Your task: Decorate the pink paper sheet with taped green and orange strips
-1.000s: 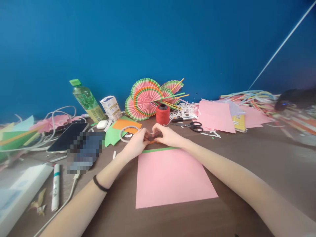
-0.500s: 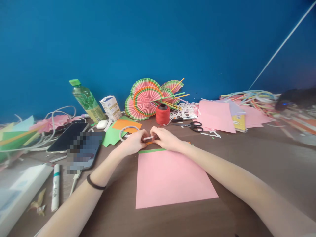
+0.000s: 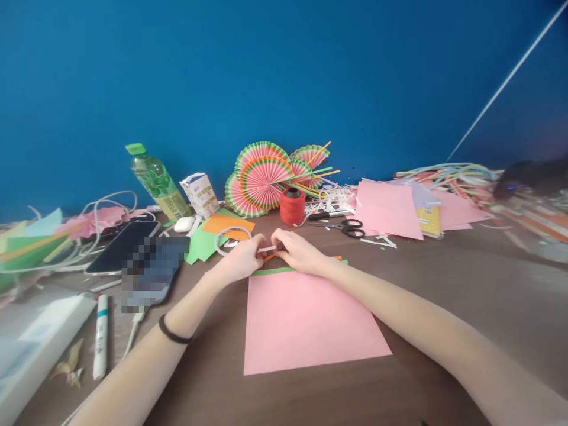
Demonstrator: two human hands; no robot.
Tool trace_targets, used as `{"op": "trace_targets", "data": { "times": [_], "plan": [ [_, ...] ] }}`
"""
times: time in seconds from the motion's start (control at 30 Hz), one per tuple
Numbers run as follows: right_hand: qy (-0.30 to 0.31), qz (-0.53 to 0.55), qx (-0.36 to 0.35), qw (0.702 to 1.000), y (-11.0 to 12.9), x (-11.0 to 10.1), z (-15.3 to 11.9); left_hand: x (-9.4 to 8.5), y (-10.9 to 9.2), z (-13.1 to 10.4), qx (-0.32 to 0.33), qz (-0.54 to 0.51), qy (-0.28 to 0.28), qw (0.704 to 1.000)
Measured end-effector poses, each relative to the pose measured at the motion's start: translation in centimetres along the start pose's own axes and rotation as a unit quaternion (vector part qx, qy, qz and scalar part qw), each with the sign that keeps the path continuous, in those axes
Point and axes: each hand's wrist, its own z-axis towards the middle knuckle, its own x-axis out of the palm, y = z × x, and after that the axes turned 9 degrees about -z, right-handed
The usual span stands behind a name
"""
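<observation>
My left hand [image 3: 246,257] and my right hand [image 3: 299,252] are close together just beyond the far edge of a pink sheet of paper [image 3: 310,319]. Pinched between them is a narrow white strip [image 3: 267,249], one end in each hand's fingers. An orange paper strip [image 3: 268,258] shows just below it and its far end emerges past my right wrist; whether my fingers grip it too I cannot tell. A green strip [image 3: 273,272] lies along the sheet's far edge, partly hidden by my right hand. A roll of white tape [image 3: 217,241] lies beside my left hand.
Behind my hands stand a red thread spool [image 3: 292,208] and pleated paper fans [image 3: 266,180]. Scissors [image 3: 352,228] and pink paper [image 3: 388,207] lie right of them. Leftward are a bottle [image 3: 160,186], a small carton [image 3: 199,195], phones [image 3: 119,245] and a marker [image 3: 101,337].
My hands have shifted very slightly to the right, and more of the white strip shows between them. The orange strip's end has come into view past my right wrist.
</observation>
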Motion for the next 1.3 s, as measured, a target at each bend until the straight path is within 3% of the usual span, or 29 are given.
{"op": "trace_targets", "data": {
  "times": [0.23,0.33,0.43,0.57,0.67,0.77,1.03,1.2,1.3],
  "plan": [
    [-0.046,0.022,0.012,0.999,0.3,-0.9,0.1,-0.4,0.2,0.2,-0.043,-0.125,0.049,0.990],
    [-0.085,0.098,0.039,0.991,0.5,-1.8,0.4,-0.6,0.0,0.3,-0.054,-0.175,0.043,0.982],
    [-0.110,0.176,0.063,0.976,0.5,-3.3,0.8,-0.8,-0.3,0.3,-0.104,-0.249,0.036,0.962],
    [-0.061,0.239,0.075,0.966,0.9,-5.3,1.0,-1.0,-0.9,0.1,-0.169,-0.342,0.079,0.921],
    [0.034,0.311,0.081,0.946,1.2,-5.7,1.0,-1.0,-1.3,-0.1,-0.170,-0.363,0.089,0.912],
    [0.081,0.352,0.113,0.925,1.1,-5.2,1.1,-0.8,-1.4,-0.2,-0.152,-0.379,0.104,0.907],
    [0.070,0.345,0.163,0.922,0.1,-4.5,1.2,-0.6,-1.6,-0.3,-0.122,-0.361,0.149,0.912],
    [0.001,0.294,0.153,0.943,-0.2,-5.3,1.2,-0.7,-1.1,-0.2,-0.140,-0.400,0.124,0.897],
    [0.007,0.300,0.119,0.946,-0.4,-6.1,1.2,-0.8,-0.9,-0.1,-0.159,-0.416,0.108,0.889]
  ]
}}
